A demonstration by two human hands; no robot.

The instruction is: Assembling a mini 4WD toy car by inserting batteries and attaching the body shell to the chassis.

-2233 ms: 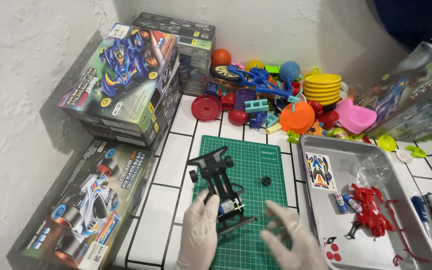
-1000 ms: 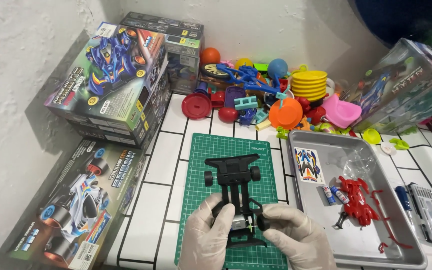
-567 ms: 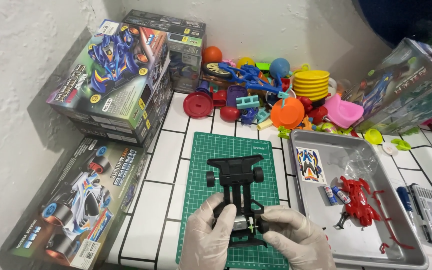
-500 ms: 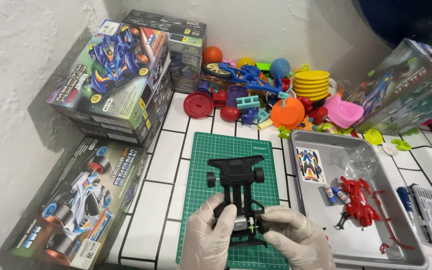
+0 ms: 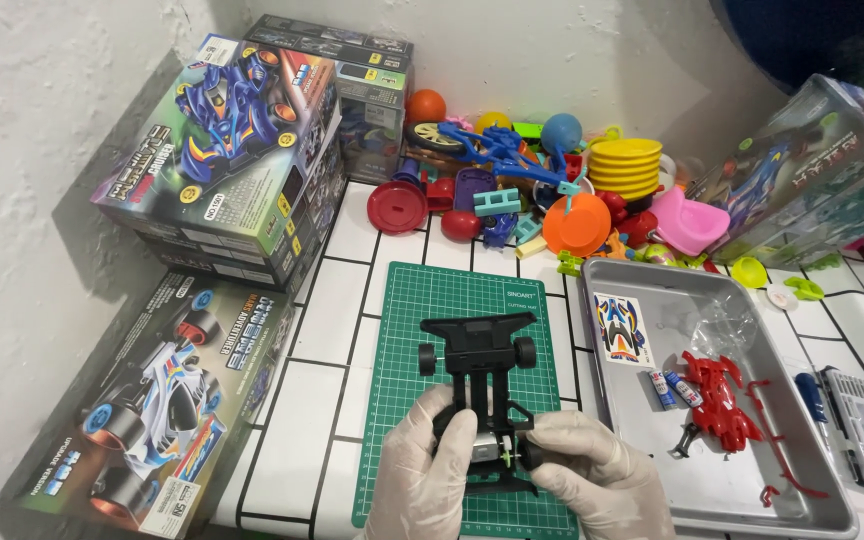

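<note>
**Head view: both gloved hands on black toy car chassis, rear end**

Head view, looking down at white tiled counter. Black toy car chassis (image 5: 479, 390) sits on green cutting mat (image 5: 432, 300), mat near the counter's front edge, centre. Front wheels point away from the person; rear end is between the hands. Left hand (image 5: 430, 480) gloved, fingers closed around the chassis rear-left side. Right hand (image 5: 592, 478) gloved, thumb and fingertips pinched at the rear-right, at a small part with a green bit, too small to identify. Both hands clamped on the chassis.

Judgement: step looks like seating a small part at the rear axle. To do it well: keep left hand steady as the brace, chassis flat on the mat, push straight along the axle with the right, light force, no twisting.

Metal tray (image 5: 782, 500) just right of the mat, holds red car body shell (image 5: 720, 398), sticker sheet (image 5: 621, 328), two small batteries (image 5: 674, 388). Kit boxes (image 5: 222, 160) stacked at the left edge. Pile of colourful plastic toys (image 5: 552, 190) along the back wall.
</note>
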